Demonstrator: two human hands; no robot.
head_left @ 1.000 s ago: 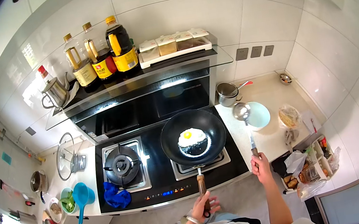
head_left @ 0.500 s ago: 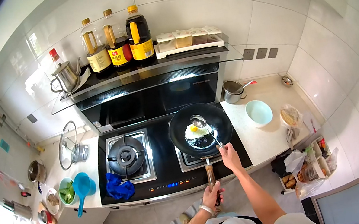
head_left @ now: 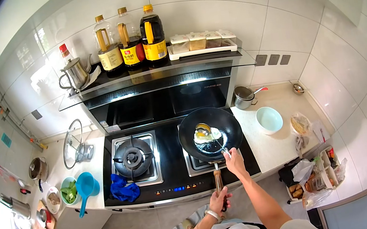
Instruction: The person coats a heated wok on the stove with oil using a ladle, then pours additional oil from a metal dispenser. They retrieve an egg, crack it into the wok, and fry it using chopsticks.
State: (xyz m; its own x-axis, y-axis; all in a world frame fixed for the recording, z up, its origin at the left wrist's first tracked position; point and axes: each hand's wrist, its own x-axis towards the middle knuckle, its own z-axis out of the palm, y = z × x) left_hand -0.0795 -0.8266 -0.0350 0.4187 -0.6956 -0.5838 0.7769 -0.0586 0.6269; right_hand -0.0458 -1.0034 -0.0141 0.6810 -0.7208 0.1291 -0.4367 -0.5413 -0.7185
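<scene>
A black wok [head_left: 188, 137] sits on the right burner with a fried egg [head_left: 216, 133] in it. My left hand [head_left: 218, 201] is wrapped round the wok's wooden handle [head_left: 218, 181]. In my right hand [head_left: 235, 163] is a metal ladle [head_left: 203, 129], its bowl down on the egg. The yolk shows yellow in or through the ladle bowl, and the egg's white spreads beside it.
The left burner [head_left: 132, 157] has a blue cloth [head_left: 124, 189] in front. A pale bowl [head_left: 269, 120] and a small pot [head_left: 243, 97] stand right of the wok. At left are a blue dipper [head_left: 86, 185] and a bowl of greens [head_left: 69, 191]. Bottles [head_left: 153, 37] line the shelf above.
The ladle has moved left from beside the pale bowl into the wok and down onto the egg. My left hand has kept hold of the wok handle. The view has shifted.
</scene>
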